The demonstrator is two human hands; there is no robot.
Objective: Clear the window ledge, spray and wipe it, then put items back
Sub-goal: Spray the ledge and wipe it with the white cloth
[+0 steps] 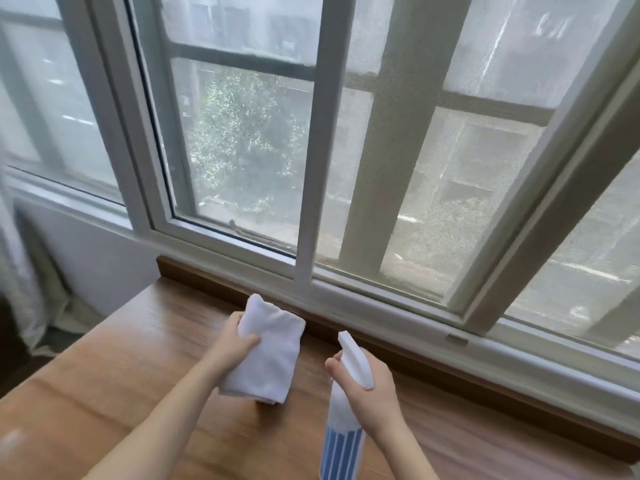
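close by the ledge's (138,358) back edge, left hand (230,344) grips folded cloth (266,351), right hand (372,393) grips spray bottle (341,441).

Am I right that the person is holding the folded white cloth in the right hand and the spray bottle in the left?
Not quite: the head view shows them swapped. The left hand holds the folded white cloth, and the right hand grips the spray bottle.
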